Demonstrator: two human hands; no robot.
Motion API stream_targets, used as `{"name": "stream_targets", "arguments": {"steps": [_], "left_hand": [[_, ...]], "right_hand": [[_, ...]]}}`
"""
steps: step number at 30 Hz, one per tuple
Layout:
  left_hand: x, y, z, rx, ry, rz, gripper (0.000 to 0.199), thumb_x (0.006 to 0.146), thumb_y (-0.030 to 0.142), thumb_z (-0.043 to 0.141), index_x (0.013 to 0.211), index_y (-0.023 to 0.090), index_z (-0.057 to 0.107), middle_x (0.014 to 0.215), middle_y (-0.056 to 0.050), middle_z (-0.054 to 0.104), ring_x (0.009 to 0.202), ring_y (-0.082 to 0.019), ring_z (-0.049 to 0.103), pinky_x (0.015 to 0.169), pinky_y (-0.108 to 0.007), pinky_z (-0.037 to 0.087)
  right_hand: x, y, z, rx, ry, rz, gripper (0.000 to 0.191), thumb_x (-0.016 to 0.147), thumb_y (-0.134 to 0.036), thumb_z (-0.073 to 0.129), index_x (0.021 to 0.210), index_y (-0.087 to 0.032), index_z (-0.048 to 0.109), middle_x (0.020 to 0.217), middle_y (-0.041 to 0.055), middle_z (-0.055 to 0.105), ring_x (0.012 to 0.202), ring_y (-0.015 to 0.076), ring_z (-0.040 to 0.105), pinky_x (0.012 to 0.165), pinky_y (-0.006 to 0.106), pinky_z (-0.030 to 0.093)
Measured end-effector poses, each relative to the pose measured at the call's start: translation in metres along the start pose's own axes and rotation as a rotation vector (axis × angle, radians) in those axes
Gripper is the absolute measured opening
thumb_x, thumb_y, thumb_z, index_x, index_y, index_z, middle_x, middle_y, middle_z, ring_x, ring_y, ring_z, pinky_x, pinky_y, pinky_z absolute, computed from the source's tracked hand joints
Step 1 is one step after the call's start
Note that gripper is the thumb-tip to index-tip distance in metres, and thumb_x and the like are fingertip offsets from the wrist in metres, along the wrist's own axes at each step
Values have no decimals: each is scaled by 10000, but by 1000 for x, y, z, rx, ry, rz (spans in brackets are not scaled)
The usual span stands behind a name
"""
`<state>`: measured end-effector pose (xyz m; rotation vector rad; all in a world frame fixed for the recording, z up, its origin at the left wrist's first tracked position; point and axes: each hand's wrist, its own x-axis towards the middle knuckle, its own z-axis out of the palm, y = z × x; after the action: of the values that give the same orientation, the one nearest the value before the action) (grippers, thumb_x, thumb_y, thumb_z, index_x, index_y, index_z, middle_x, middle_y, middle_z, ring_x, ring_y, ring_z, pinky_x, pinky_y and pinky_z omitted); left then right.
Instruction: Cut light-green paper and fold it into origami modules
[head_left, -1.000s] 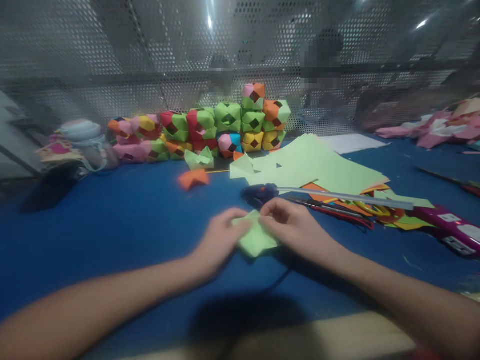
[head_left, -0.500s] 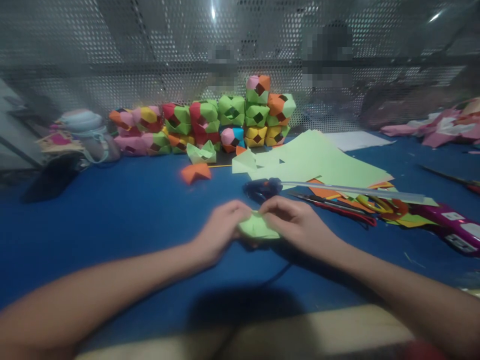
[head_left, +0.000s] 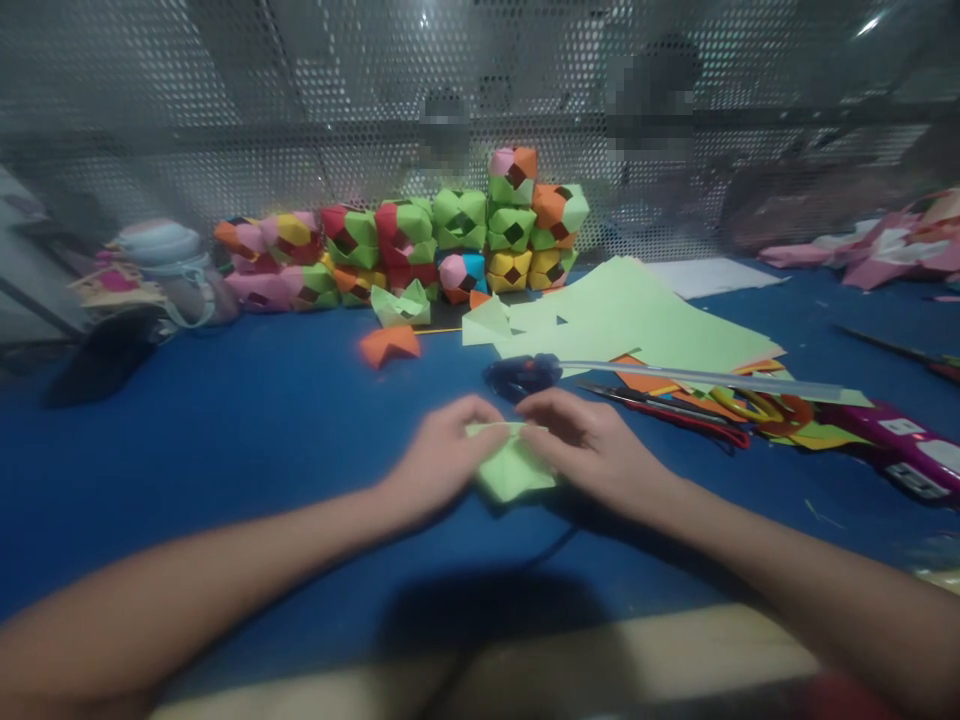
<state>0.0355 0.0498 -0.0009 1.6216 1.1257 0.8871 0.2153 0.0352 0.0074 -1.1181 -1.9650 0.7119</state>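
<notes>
A light green folded paper piece (head_left: 514,472) is held between both hands, low over the blue table (head_left: 262,420). My left hand (head_left: 442,450) pinches its left upper edge, the thumb lying across the paper. At the right upper edge my right hand (head_left: 589,440) grips it with thumb and bent fingers. Just beyond the hands lies a dark glue gun (head_left: 523,374) with a long clear glue stick (head_left: 712,378) reaching to the right. Farther off are an orange folded piece (head_left: 390,345) and a light green folded piece (head_left: 402,303).
Stacked colourful paper balls (head_left: 405,232) line the perforated metal screen (head_left: 330,100). Green paper sheets (head_left: 637,315), scissors (head_left: 750,405) and a purple power strip (head_left: 900,440) lie to the right. A bottle (head_left: 169,265) and a dark phone-like object (head_left: 105,355) are at the left.
The green paper piece has tilted between my fingers, so more of its face shows and its lower edge hangs lower. Both hands stay in nearly the same place.
</notes>
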Motion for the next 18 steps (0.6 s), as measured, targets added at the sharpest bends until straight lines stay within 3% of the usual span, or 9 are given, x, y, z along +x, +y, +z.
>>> {"name": "stream_targets", "arguments": {"steps": [3, 9, 13, 16, 18], "left_hand": [[-1, 3, -1, 104, -7, 78, 195, 801, 338, 572, 733, 161, 617, 694, 3, 602, 641, -116, 512, 590, -227, 400], [0, -3, -1, 223, -96, 188, 139, 826, 256, 549, 820, 172, 660, 746, 8, 647, 679, -115, 539, 655, -233, 417], [-1, -5, -1, 220, -6, 186, 133, 815, 260, 567, 759, 168, 646, 715, 16, 631, 655, -105, 534, 652, -229, 421], [-1, -3, -1, 139, 83, 114, 102, 785, 251, 588, 756, 159, 625, 728, 15, 626, 632, -96, 525, 613, -218, 419], [0, -3, 0, 66, 93, 54, 77, 756, 230, 598, 776, 156, 612, 732, 16, 624, 609, -90, 520, 578, -209, 413]], "right_hand": [[-1, 2, 2, -61, 9, -71, 160, 864, -239, 508, 759, -152, 593, 622, -14, 571, 529, 86, 478, 496, 200, 369], [-2, 16, 3, -312, -33, -392, 211, 903, -178, 436, 776, -134, 597, 686, 40, 584, 598, 116, 511, 555, 231, 381], [0, 12, 2, -180, -22, -261, 185, 918, -221, 456, 870, -147, 618, 754, 36, 634, 644, 111, 552, 591, 213, 412], [2, 6, 2, -113, 3, -100, 170, 898, -272, 495, 906, -157, 620, 737, 12, 641, 595, 101, 538, 539, 202, 403], [2, 6, 3, -132, 26, -72, 167, 880, -284, 515, 865, -153, 616, 687, 4, 621, 556, 100, 516, 510, 206, 389]]}}
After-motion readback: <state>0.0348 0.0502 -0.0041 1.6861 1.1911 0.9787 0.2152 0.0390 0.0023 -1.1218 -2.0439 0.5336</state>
